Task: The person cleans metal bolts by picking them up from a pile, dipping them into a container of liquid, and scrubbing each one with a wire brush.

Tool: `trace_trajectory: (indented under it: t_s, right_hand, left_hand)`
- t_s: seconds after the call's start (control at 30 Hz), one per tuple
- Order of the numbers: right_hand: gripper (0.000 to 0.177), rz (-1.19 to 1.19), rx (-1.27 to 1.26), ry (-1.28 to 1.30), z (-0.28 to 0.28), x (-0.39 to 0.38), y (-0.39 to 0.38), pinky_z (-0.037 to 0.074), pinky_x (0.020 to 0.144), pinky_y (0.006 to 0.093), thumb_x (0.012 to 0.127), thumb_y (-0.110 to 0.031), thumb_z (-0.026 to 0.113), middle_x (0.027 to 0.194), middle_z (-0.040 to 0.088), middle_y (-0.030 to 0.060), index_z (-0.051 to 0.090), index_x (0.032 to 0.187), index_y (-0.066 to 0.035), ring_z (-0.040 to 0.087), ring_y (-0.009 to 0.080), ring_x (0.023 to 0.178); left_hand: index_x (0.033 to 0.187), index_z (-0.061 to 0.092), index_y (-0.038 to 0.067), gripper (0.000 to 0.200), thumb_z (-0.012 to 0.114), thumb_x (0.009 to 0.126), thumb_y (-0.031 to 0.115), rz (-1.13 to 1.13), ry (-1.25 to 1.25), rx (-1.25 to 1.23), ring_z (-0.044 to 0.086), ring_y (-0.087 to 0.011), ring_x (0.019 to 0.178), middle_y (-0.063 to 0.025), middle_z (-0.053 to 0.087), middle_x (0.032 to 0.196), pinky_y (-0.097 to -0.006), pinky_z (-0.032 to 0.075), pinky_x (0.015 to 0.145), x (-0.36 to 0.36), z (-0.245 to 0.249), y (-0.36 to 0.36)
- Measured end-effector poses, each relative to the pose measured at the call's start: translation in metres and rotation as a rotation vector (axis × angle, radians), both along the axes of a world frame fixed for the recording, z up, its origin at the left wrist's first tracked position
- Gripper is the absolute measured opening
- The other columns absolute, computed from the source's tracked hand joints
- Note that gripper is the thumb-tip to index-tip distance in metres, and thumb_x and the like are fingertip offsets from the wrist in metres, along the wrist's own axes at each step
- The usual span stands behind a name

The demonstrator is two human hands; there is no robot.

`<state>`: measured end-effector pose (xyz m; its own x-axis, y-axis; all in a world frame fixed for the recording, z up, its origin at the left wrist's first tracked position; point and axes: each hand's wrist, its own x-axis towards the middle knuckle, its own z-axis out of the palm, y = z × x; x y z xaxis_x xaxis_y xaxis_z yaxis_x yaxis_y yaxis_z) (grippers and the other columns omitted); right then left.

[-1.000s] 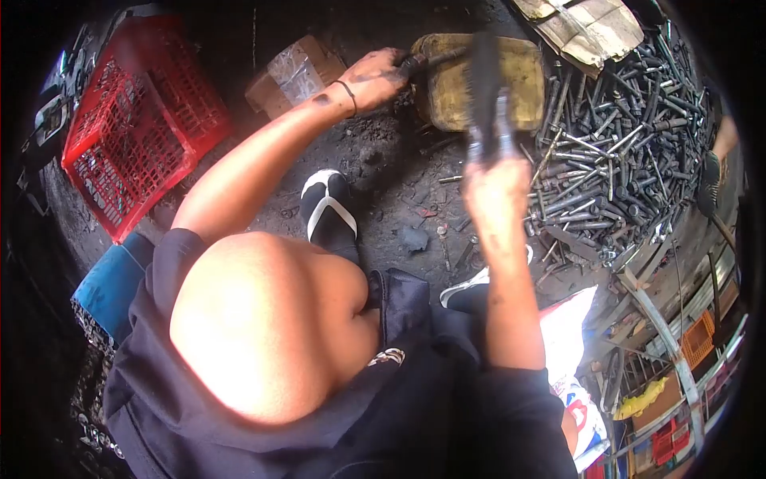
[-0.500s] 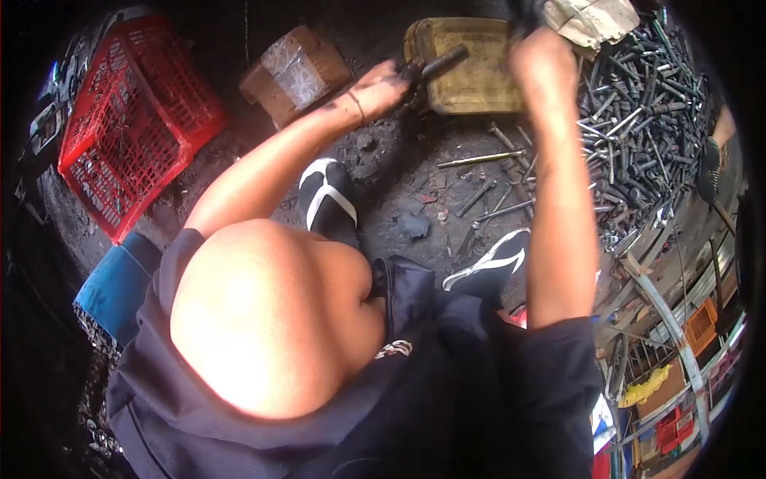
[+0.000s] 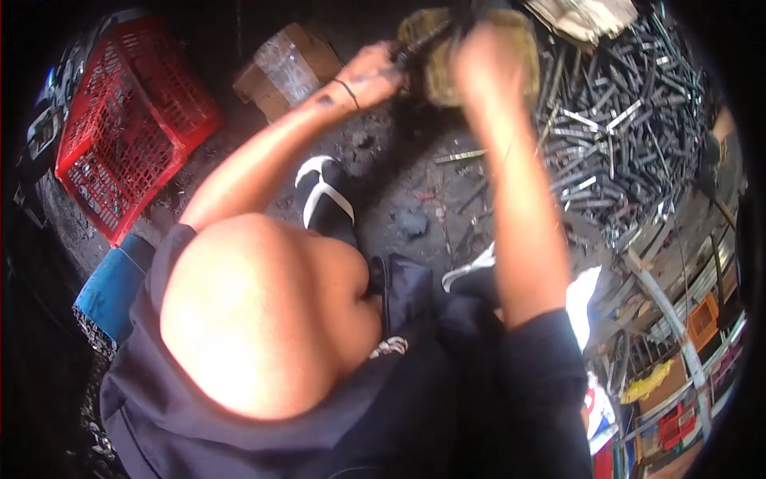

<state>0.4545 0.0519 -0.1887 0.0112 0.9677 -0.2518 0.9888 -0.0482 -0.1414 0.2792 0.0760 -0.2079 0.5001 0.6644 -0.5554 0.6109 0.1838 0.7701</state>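
My left hand [image 3: 373,75] is closed around a dark metal rod [image 3: 427,44] that sticks out to the upper right. Right beside the rod, my right hand [image 3: 485,68] is a motion-blurred fist, with a dark shape above it that I cannot make out. Behind both hands lies a dirty yellow plastic container [image 3: 519,56], partly covered by my right hand and the rod. A large heap of metal bolts [image 3: 622,128] spreads over the ground to the right of my right forearm.
A red plastic crate [image 3: 120,128] and a taped cardboard box [image 3: 291,68] are at the left. Pale sacking [image 3: 586,17] lies at the top of the heap. A blue object [image 3: 116,287] is beside my leg. Racks with an orange crate [image 3: 703,322] stand at lower right.
My right hand has swung left, to the rod and across the yellow container. My left hand has shifted slightly up and left, still holding the rod.
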Motion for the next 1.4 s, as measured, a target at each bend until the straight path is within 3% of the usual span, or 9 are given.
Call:
trace_trajectory:
  t_s: [0.27, 0.4, 0.47, 0.63, 0.77, 1.03, 1.13, 1.3, 1.4]
  right_hand:
    - [0.022, 0.069, 0.400, -0.303, 0.007, -0.018, -0.039, 0.051, 0.065, 0.0420, 0.077, -0.023, 0.053, 0.086, 0.064, 0.0223, 0.064, 0.079, -0.003, 0.062, 0.0380, 0.078]
    - [0.028, -0.169, 0.115, 0.242, 0.012, 0.074, 0.062, 0.047, 0.057, 0.0404, 0.083, -0.022, 0.050, 0.074, 0.062, 0.0170, 0.058, 0.101, -0.002, 0.060, 0.0287, 0.064]
    - [0.032, -0.220, 0.214, 0.233, 0.061, 0.053, 0.042, 0.047, 0.057, 0.0388, 0.086, -0.022, 0.050, 0.076, 0.063, 0.0159, 0.055, 0.111, -0.004, 0.059, 0.0265, 0.063]
    - [0.049, -0.455, 0.192, 0.702, 0.056, 0.029, -0.059, 0.052, 0.064, 0.0399, 0.088, -0.025, 0.051, 0.083, 0.063, 0.0218, 0.037, 0.134, -0.013, 0.065, 0.0253, 0.072]
    - [0.055, -0.431, 0.051, 0.349, 0.048, -0.014, -0.095, 0.053, 0.063, 0.0391, 0.089, -0.031, 0.050, 0.074, 0.062, 0.0165, 0.026, 0.138, -0.034, 0.065, 0.0252, 0.070]
    - [0.035, -0.266, 0.082, 0.178, 0.056, 0.011, 0.021, 0.050, 0.067, 0.0446, 0.080, -0.029, 0.055, 0.073, 0.061, 0.0266, 0.062, 0.071, 0.005, 0.062, 0.0402, 0.076]
    - [0.050, -0.459, 0.002, 0.408, 0.083, -0.013, -0.035, 0.051, 0.061, 0.0423, 0.086, -0.022, 0.052, 0.067, 0.060, 0.0227, 0.039, 0.132, -0.010, 0.063, 0.0347, 0.062]
    - [0.055, -0.607, 0.164, 0.701, 0.050, -0.003, -0.082, 0.040, 0.093, 0.0330, 0.091, -0.017, 0.051, 0.122, 0.051, 0.0229, 0.026, 0.140, -0.016, 0.051, 0.0252, 0.113]
    - [0.056, -0.615, 0.060, 0.592, 0.056, -0.018, -0.090, 0.046, 0.085, 0.0348, 0.090, -0.017, 0.052, 0.105, 0.060, 0.0224, 0.026, 0.140, -0.019, 0.060, 0.0274, 0.098]
  left_hand:
    - [0.088, 0.060, 0.000, 0.046, 0.045, 0.088, 0.044, 0.033, -0.113, 0.070, 0.053, -0.0238, 0.061, -0.0124, 0.057, 0.066, -0.0365, 0.042, 0.058, -0.002, -0.049, -0.002]
    - [0.090, 0.058, 0.003, 0.040, 0.050, 0.087, 0.042, 0.067, -0.320, -0.033, 0.043, -0.0115, 0.051, 0.0011, 0.046, 0.059, -0.0297, 0.034, 0.045, -0.004, -0.049, -0.014]
    - [0.101, 0.054, 0.004, 0.031, 0.053, 0.088, 0.032, 0.111, -0.283, -0.480, 0.049, -0.0146, 0.060, -0.0002, 0.050, 0.067, -0.0291, 0.041, 0.052, -0.008, -0.028, -0.001]
    - [0.116, 0.052, -0.001, 0.057, 0.056, 0.084, 0.046, 0.181, -0.154, -0.030, 0.055, -0.0205, 0.081, -0.0140, 0.060, 0.089, -0.0311, 0.043, 0.078, -0.007, -0.008, -0.006]
    - [0.107, 0.055, -0.002, 0.047, 0.053, 0.086, 0.039, 0.033, -0.038, 0.139, 0.057, -0.0298, 0.087, -0.0220, 0.060, 0.092, -0.0336, 0.044, 0.079, -0.005, -0.007, -0.003]
    - [0.094, 0.057, 0.000, 0.026, 0.050, 0.082, 0.022, -0.094, 0.154, 0.255, 0.058, -0.0396, 0.082, -0.0220, 0.060, 0.078, -0.0447, 0.045, 0.071, -0.054, -0.064, -0.020]
    - [0.093, 0.058, -0.001, 0.030, 0.050, 0.085, 0.027, 0.377, 0.174, 0.282, 0.059, -0.0246, 0.073, -0.0173, 0.061, 0.078, -0.0397, 0.045, 0.065, -0.037, -0.038, -0.040]
    - [0.101, 0.055, -0.001, 0.030, 0.049, 0.088, 0.025, 0.146, 0.084, 0.178, 0.059, -0.0329, 0.072, -0.0231, 0.058, 0.079, -0.0402, 0.045, 0.066, -0.011, -0.004, -0.032]
    - [0.091, 0.053, -0.001, 0.026, 0.046, 0.085, 0.024, 0.040, 0.166, 0.231, 0.058, -0.0418, 0.080, -0.0269, 0.058, 0.080, -0.0463, 0.047, 0.069, 0.009, -0.008, -0.023]
